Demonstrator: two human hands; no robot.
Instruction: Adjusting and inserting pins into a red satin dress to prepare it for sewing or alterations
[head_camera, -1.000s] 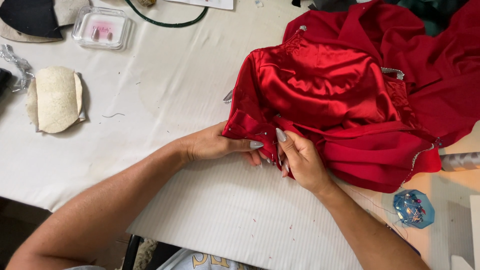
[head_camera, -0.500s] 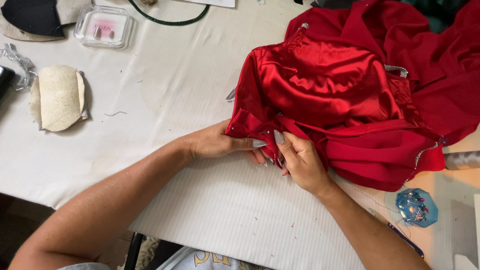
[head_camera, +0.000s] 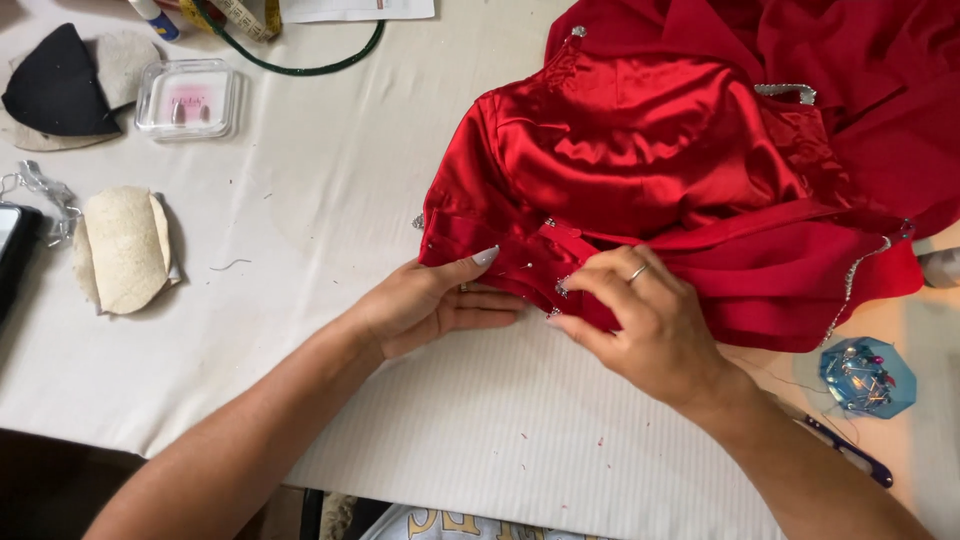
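Observation:
A red satin garment (head_camera: 650, 150) with silver beaded trim lies on the white table (head_camera: 320, 240), bunched toward the right. My left hand (head_camera: 435, 300) presses flat on the garment's lower left edge, thumb on top of the folded hem. My right hand (head_camera: 640, 320) pinches the same hem just to the right, fingers closed on the fabric where small pins (head_camera: 560, 288) stick through it.
A blue hexagonal pin holder (head_camera: 868, 375) and a dark-handled tool (head_camera: 850, 452) lie at the right. Cream bra cups (head_camera: 122, 250), a black cup (head_camera: 55, 90), a clear plastic box (head_camera: 187, 97), a measuring tape (head_camera: 245, 15) and a green cord (head_camera: 300, 65) sit left and back.
The view has shifted slightly. My right hand has moved a little along the hem and closed tighter on the pinned fold; my left hand stays pressed on the edge.

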